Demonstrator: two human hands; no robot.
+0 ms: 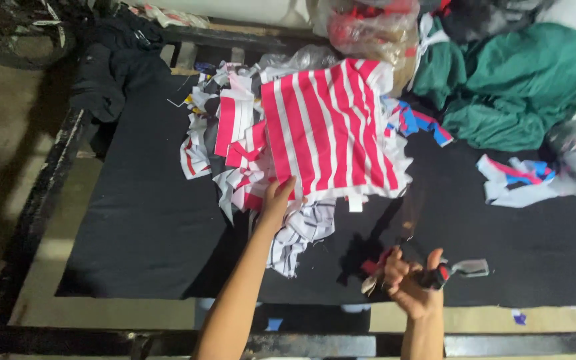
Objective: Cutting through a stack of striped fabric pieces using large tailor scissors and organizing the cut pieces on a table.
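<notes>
Red-and-white striped cloth piece (331, 130) held at its lower edge, scissors (435, 272) gripped alongside.

Spread flat atop a heap of striped scraps (235, 167) at the middle of the black-covered counter (148, 227). Left arm stretched forward, left hand (277, 200) pinching the piece's lower edge, fingers closed on the fabric. Right hand (411, 283) near the counter's front edge, wrist bent, fist closed around red-handled scissors, blades pointing right. Beyond: green fabric bundle (515, 87) at far right, blue-and-white scraps (518, 177) beside it, dark garments (111, 60) at far left.
</notes>
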